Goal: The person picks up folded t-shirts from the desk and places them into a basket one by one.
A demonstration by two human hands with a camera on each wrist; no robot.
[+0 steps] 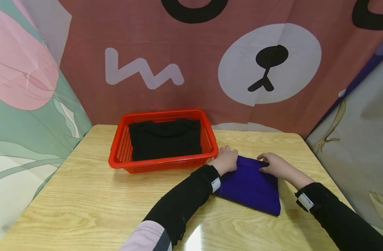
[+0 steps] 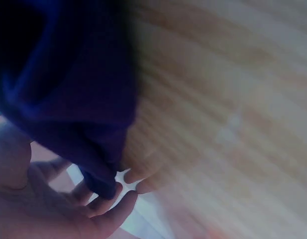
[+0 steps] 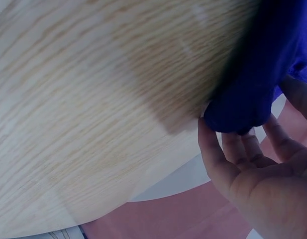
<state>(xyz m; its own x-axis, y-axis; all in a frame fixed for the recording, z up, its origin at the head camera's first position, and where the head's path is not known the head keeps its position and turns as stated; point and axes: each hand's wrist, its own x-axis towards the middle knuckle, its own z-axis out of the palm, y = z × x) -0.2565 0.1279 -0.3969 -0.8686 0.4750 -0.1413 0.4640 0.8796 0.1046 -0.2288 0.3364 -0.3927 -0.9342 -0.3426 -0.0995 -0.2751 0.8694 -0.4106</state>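
Observation:
A folded purple cloth (image 1: 248,190) slants over the right half of the table in the head view. My left hand (image 1: 226,160) grips its far left corner, close beside the basket. At the far right corner, my right hand (image 1: 277,166) pinches the cloth between thumb and fingers. The left wrist view has the left hand (image 2: 58,209) with its fingers behind a hanging fold of the cloth (image 2: 98,94). In the right wrist view, fingers of the right hand (image 3: 262,184) curl round the rolled edge of the cloth (image 3: 257,84).
Left of the purple cloth stands a red plastic basket (image 1: 166,165) with perforated walls. A folded black cloth (image 1: 166,141) lies inside it. The wooden table (image 1: 85,205) ends at a printed fabric backdrop (image 1: 197,94) with a bear's face.

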